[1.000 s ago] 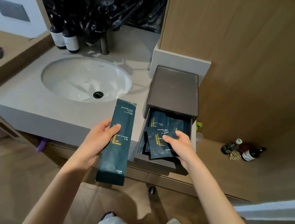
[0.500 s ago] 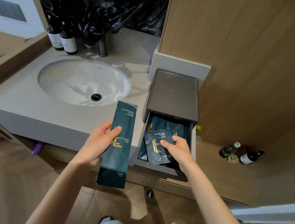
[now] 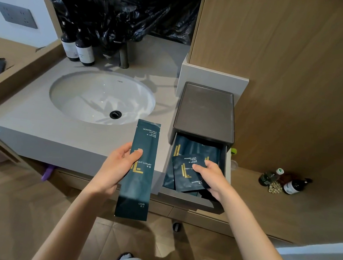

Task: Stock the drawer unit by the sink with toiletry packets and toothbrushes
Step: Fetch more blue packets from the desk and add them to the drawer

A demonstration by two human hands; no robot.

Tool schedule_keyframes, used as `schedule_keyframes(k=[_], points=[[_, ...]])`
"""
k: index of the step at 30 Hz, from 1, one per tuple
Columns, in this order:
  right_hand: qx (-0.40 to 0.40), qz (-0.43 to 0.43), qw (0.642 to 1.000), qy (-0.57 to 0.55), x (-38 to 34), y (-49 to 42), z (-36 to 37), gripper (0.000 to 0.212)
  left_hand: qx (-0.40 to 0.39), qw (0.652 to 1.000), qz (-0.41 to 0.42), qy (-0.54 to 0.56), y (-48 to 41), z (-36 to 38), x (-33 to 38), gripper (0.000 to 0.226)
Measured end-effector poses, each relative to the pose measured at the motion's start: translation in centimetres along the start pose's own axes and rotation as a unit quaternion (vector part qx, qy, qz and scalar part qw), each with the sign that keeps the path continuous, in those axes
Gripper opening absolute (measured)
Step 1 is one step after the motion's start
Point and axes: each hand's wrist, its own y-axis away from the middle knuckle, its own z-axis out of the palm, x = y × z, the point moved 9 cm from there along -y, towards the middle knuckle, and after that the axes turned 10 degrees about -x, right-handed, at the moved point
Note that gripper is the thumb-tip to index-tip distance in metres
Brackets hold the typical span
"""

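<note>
Sink point(image 3: 79, 86) sits far L in the counter point(image 3: 34, 124), not in play. My L hand point(image 3: 117, 164) is out in front of the counter edge, forearm coming up from bottom centre. Its thumb lies across the face of the long comb packet point(image 3: 137, 182) and the other fingers wrap behind, so it's clamped at abt mid-length. The pkt hangs free in the air, long axis near-to-far, far end over the counter edge.

Just R of it is the drawer unit point(image 3: 206, 110). Its drawer point(image 3: 187, 199) stands open toward me w/ dark packets point(image 3: 188, 147) lying inside.

The relation that counts: the drawer opening lies directly R of the comb pkt, and the pkt's long axis looks roughly parallel to the drawer's depth. I judge a sideways carry w/ little or no turn would do.

R hand point(image 3: 212, 177) is in the drawer, wrist dipped. Thumb and index pinch the R part of the square shower cap packet point(image 3: 186, 172), which sits tilted on the pile. R is nearer, so I'd release there first, then bring L across. Risk: the long pkt's far end may catch the unit's shell.
</note>
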Motion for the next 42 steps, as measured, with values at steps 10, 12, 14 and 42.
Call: schedule_keyframes(k=[10,12,14,42], points=[[0.167,-0.157,0.971,-0.071,-3.4,7.5,-7.5,0.017,-0.081,0.991,-0.019,-0.105,-3.0,4.7,0.8,0.016],[0.201,-0.156,0.961,-0.108,-2.5,8.2,-8.8,0.017,-0.118,0.983,-0.05,-0.131,-4.3,6.7,0.0,0.017],[0.214,-0.148,0.953,-0.153,-1.5,8.6,-9.4,0.018,-0.15,0.972,-0.082,-0.161,-5.5,8.6,-1.0,0.016],[0.235,-0.139,0.946,-0.178,0.5,9.5,-9.0,0.027,-0.129,0.715,0.228,-0.648,-8.5,14.4,-0.1,0.039]])
